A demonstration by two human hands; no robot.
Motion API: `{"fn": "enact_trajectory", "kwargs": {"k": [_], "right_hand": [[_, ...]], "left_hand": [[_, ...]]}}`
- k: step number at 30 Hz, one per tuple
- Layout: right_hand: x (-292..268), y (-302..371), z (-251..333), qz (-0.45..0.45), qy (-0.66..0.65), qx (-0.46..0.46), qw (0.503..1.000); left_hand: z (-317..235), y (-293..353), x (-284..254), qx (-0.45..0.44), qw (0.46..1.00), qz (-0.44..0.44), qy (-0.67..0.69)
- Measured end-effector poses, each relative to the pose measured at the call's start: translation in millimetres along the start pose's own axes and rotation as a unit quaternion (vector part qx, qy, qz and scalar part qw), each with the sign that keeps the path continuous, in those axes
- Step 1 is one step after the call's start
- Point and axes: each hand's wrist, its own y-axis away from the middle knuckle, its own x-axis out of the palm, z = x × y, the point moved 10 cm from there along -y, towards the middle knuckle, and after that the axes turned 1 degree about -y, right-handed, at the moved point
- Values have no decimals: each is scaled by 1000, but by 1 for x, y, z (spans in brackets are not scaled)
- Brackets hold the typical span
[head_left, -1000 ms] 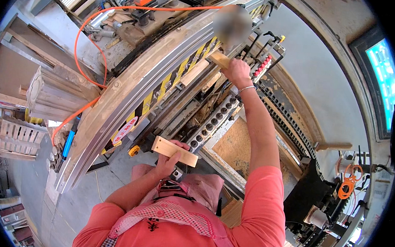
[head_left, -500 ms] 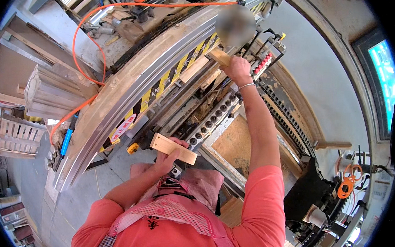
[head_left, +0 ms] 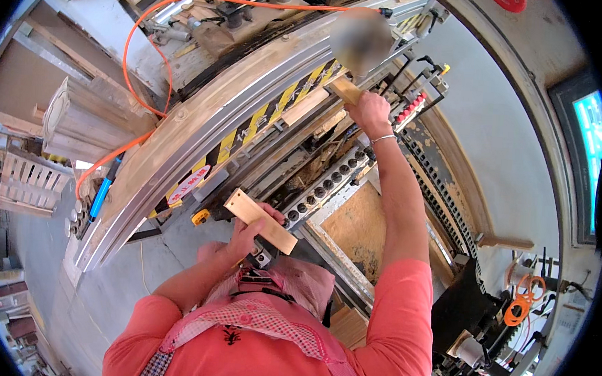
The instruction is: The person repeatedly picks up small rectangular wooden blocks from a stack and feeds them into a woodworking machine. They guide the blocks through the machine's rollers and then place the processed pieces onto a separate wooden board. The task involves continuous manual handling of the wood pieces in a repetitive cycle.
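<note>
My left hand (head_left: 244, 238) is closed around a pale wooden block (head_left: 263, 221) in front of my apron. Small dark holes mark the block's upper left end, and my thumb lies across its face. Farther off, my right arm reaches over the machine. There my right hand (head_left: 371, 115) grips the near end of a second wooden block (head_left: 345, 90); the far end lies close to a blurred patch. Beside the left hand runs a pale metal bar (head_left: 314, 204) with a row of round black fittings. Another strip of wood (head_left: 304, 107) lies along the machine.
A curved machine beam (head_left: 158, 155) with a yellow-and-black striped band (head_left: 267, 122) crosses on the left. An orange hose (head_left: 126, 60) loops over it. Red knobs (head_left: 410, 108) stand right of my right hand. At the far right is a lit screen (head_left: 591, 147).
The block in my left hand has tilted more steeply, its right end dropping. My right hand keeps its grip on the other block, almost in place. The whole view has shifted slightly.
</note>
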Motion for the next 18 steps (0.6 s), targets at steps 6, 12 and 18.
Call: {"fn": "enact_trajectory", "kwargs": {"k": [6, 12, 18], "right_hand": [[1, -1, -4, -7, 4, 9, 1000], [-1, -1, -2, -17, 28, 13, 999], [2, -1, 0, -20, 45, 1, 999]], "left_hand": [[-8, 9, 5, -39, 999, -19, 11], [-1, 18, 12, -76, 997, -10, 28], [0, 21, 19, -99, 977, 14, 190]]}}
